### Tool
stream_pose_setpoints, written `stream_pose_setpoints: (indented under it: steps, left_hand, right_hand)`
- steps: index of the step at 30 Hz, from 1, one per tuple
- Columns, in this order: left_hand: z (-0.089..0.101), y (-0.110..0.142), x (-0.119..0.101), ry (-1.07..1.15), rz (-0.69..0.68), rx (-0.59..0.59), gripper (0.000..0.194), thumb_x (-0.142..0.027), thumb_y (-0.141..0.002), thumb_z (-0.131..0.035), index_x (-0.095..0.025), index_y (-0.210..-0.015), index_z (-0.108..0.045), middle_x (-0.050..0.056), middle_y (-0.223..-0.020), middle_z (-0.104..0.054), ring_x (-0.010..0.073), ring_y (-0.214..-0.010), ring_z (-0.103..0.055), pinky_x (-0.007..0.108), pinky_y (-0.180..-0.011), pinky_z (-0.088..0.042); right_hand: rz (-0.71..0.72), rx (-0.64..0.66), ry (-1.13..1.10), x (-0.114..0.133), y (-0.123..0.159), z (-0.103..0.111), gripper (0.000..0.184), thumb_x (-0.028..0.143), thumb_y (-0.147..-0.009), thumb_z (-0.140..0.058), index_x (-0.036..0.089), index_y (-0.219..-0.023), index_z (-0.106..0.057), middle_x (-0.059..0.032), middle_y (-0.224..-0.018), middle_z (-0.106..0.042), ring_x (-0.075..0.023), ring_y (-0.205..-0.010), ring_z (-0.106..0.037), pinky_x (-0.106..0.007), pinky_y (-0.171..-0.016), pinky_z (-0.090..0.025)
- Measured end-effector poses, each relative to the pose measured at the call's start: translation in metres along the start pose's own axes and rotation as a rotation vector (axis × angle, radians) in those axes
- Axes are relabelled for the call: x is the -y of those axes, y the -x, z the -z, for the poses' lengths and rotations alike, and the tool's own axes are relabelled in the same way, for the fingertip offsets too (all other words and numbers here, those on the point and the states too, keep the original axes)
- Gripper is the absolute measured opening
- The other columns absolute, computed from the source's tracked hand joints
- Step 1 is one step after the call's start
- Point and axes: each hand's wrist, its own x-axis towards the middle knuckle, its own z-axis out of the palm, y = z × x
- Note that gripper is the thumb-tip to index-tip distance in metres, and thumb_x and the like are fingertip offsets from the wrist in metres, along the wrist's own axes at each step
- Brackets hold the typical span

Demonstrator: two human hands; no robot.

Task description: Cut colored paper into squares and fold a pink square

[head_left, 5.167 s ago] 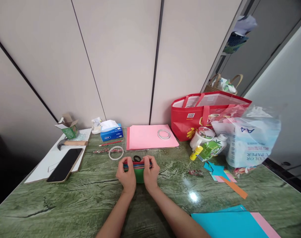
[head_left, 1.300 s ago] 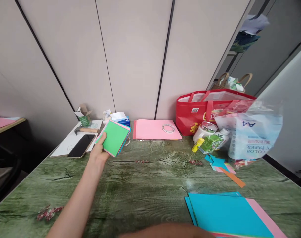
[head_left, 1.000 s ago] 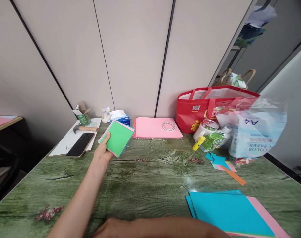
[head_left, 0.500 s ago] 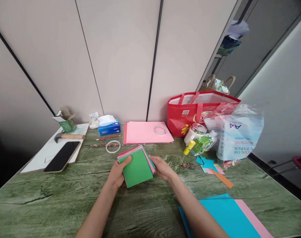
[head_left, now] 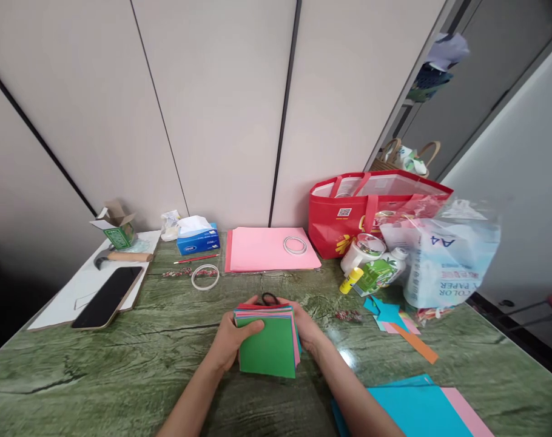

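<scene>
My left hand (head_left: 230,340) grips a stack of square coloured paper (head_left: 267,349), thumb lying across the green front sheet. Pink, blue and red edges fan out along the top. At the stack's right edge, my right hand (head_left: 307,325) holds it too, with most of its fingers hidden behind the sheets. Black loops (head_left: 270,298), like scissor handles, peek up just behind the top edge; whether they lie on the table or touch a hand I cannot tell.
Pink sheets (head_left: 262,249) bearing a tape ring lie at the back. A red bag (head_left: 335,221), yellow glue stick (head_left: 351,280), paper scraps (head_left: 387,311) and blue sheets (head_left: 407,406) are on the right. On the left are a phone (head_left: 107,297), hammer (head_left: 128,257) and tissue box (head_left: 197,241).
Both hands have drawn the stack closer and slightly right, turning it straighter. The black loops now show behind its top edge.
</scene>
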Motion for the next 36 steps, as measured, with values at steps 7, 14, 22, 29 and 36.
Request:
stream_pose_setpoints:
  steps: [7,14,22,29,36]
  left_hand:
    - [0.019,-0.01,-0.001,-0.381,-0.224,-0.321,0.025,-0.032,-0.054,-0.075,-0.016,-0.072,-0.071,0.005,-0.072,-0.071,0.0229,-0.069,-0.063,0.03,-0.065,-0.048]
    - [0.022,-0.011,0.005,-0.498,-0.291,-0.386,0.018,-0.031,-0.056,-0.073,-0.018,-0.068,-0.069,0.002,-0.065,-0.068,0.0213,-0.065,-0.06,0.028,-0.062,-0.046]
    - [0.02,-0.002,0.006,-0.436,-0.311,-0.268,0.029,-0.025,-0.049,-0.078,-0.021,-0.076,-0.069,0.005,-0.08,-0.07,0.0252,-0.078,-0.062,0.031,-0.074,-0.046]
    - [0.027,0.006,0.018,-0.492,-0.563,-0.432,0.06,-0.026,-0.062,-0.072,-0.024,-0.116,-0.046,0.006,-0.1,-0.062,0.0224,-0.099,-0.056,0.035,-0.089,-0.039]
    - [0.016,0.003,0.031,-0.81,-0.7,-0.493,0.035,-0.025,-0.083,-0.045,-0.02,-0.118,-0.044,0.012,-0.114,-0.051,0.0224,-0.11,-0.046,0.038,-0.094,-0.034]
  right_hand:
    - [0.219,-0.535,1.02,-0.006,0.007,0.045,0.037,0.026,-0.078,-0.049,0.023,-0.115,-0.055,-0.0096,-0.105,-0.059,-0.0239,-0.091,-0.057,-0.038,-0.079,-0.045]
    - [0.235,-0.653,1.282,-0.01,0.013,0.041,0.028,0.013,-0.076,-0.05,0.021,-0.1,-0.063,-0.015,-0.105,-0.059,-0.0321,-0.096,-0.052,-0.046,-0.08,-0.041]
    - [0.565,-0.118,0.813,0.008,0.014,-0.001,0.075,0.033,-0.07,-0.065,0.024,-0.133,-0.026,-0.0096,-0.134,-0.038,-0.025,-0.122,-0.037,-0.04,-0.099,-0.035]
    - [0.572,-0.134,0.765,-0.008,0.007,-0.015,0.057,0.018,-0.078,-0.053,0.024,-0.13,-0.03,-0.0095,-0.115,-0.048,-0.0219,-0.108,-0.048,-0.041,-0.095,-0.039]
    - [0.593,-0.18,0.687,-0.016,0.008,-0.033,0.064,0.011,-0.079,-0.044,0.021,-0.135,-0.014,-0.0117,-0.121,-0.041,-0.021,-0.115,-0.042,-0.042,-0.099,-0.035]
